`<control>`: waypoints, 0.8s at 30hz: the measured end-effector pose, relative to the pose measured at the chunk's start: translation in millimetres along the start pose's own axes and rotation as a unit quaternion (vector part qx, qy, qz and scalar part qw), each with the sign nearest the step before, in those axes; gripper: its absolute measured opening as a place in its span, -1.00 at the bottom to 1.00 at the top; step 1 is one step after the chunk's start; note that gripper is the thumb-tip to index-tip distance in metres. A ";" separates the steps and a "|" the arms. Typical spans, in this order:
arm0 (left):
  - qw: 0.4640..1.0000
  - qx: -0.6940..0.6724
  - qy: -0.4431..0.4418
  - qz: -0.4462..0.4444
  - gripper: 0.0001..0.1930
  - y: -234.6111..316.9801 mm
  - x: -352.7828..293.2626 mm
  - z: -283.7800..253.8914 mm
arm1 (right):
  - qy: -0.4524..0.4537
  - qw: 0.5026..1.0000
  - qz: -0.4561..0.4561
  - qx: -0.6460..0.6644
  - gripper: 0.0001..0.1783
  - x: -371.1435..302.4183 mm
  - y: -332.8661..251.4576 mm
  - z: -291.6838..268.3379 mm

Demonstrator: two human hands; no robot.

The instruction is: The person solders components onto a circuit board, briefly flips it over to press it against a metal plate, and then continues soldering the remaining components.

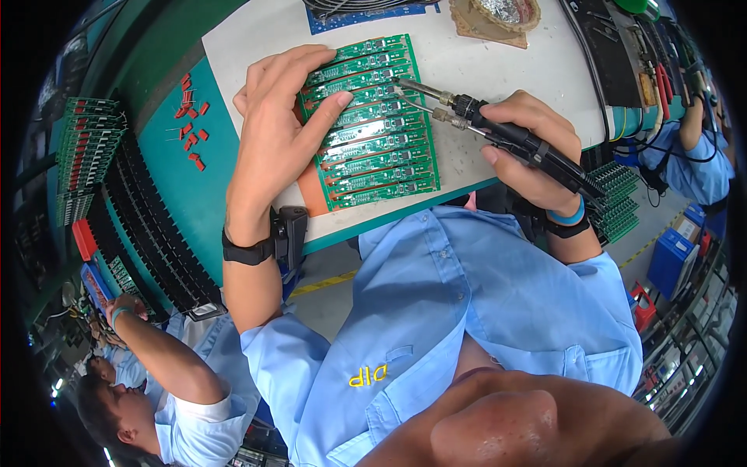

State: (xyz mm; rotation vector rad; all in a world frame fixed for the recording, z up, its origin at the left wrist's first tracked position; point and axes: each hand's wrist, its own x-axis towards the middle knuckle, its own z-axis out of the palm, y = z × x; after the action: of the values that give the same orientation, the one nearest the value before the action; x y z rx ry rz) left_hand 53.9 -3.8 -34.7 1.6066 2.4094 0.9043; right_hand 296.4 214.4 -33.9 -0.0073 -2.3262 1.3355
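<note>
A green panel of several joined circuit boards (379, 148) lies on the white sheet over the bench. My left hand (282, 117) rests on its left edge, thumb and fingers spread apart, with fingertips on the upper boards. In my right hand (537, 128) is a black soldering iron (510, 134) with a thin metal feed tube beside its barrel. Its tip touches or hovers just over the right part of an upper board; I cannot tell which. Part of an orange-brown piece (313, 191) shows beneath the panel's left side.
Small red components (189, 117) lie scattered on the green mat to the left. Beyond them stand racks of boards (85, 156) and black slotted strips (148, 218). A round tin (506, 12) sits at the back. Stacked boards (618, 202) are at right; a co-worker (179, 389) sits at left.
</note>
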 end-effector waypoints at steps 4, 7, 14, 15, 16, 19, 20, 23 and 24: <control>1.000 -0.009 0.004 0.000 -0.56 -2.7 -1.0 1.9 | -0.008 1.000 0.003 -0.004 -0.52 1.0 -0.4 -0.6; 1.000 -0.015 0.008 0.001 -0.56 -3.6 -1.8 2.8 | -0.014 1.000 0.001 -0.008 -0.52 2.0 -0.8 -1.4; 1.000 -0.013 0.006 0.002 -0.56 -4.7 -1.8 2.4 | -0.023 1.000 0.007 -0.012 -0.52 3.5 -2.7 -3.0; 1.000 -0.013 0.006 0.003 -0.56 -4.6 -1.6 2.6 | -0.024 1.000 0.007 -0.012 -0.52 3.2 -2.4 -3.6; 1.000 -0.012 0.005 0.003 -0.56 -4.4 -1.5 2.8 | -0.014 1.000 0.008 -0.013 -0.52 2.5 -2.0 -4.5; 1.000 -0.013 0.004 0.001 -0.56 -4.5 -1.9 2.5 | 0.004 1.000 0.010 -0.014 -0.53 2.5 -1.1 -5.4; 1.000 -0.015 0.004 -0.001 -0.56 -4.6 -2.1 2.4 | 0.010 1.000 0.011 -0.012 -0.53 4.1 -0.2 -4.5; 1.000 -0.016 0.003 -0.003 -0.55 -4.1 -2.5 2.5 | 0.023 1.000 0.014 -0.007 -0.52 7.4 2.0 -2.6; 1.000 -0.017 0.004 -0.004 -0.55 -3.6 -2.6 2.6 | 0.022 1.000 0.013 -0.007 -0.52 7.8 2.5 -2.3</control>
State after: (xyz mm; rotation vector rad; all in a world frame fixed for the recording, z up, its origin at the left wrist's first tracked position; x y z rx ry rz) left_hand 53.2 -6.0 -39.3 1.5845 2.3902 0.9456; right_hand 289.8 219.4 -32.0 -0.0709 -2.3051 1.3181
